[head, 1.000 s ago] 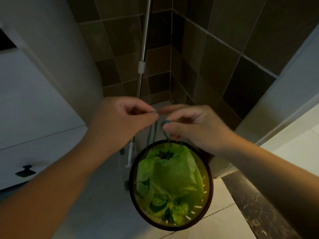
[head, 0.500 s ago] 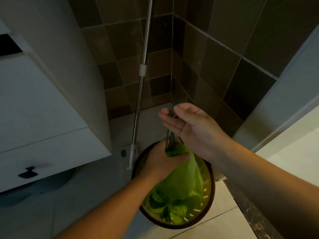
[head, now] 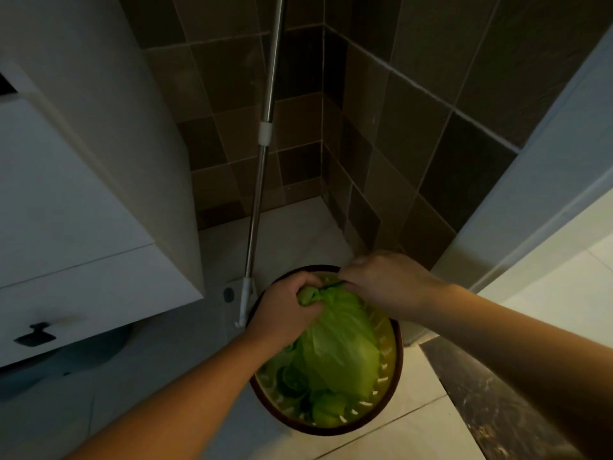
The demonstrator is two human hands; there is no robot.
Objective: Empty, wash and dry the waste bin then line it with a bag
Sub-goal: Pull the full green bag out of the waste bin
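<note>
I judge the task barely begun: emptying is under way, and washing, drying and relining all remain. Below both my hands the round waste bin (head: 396, 343) stands on the floor with the full green bag (head: 338, 346) inside it, not lifted out. My left hand (head: 285, 313) is fisted round the bag's gathered neck. Just beside it, my right hand (head: 388, 283) seems to pinch the dark drawstring (head: 328, 286) at the knot, though its fingertips are hidden from me.
</note>
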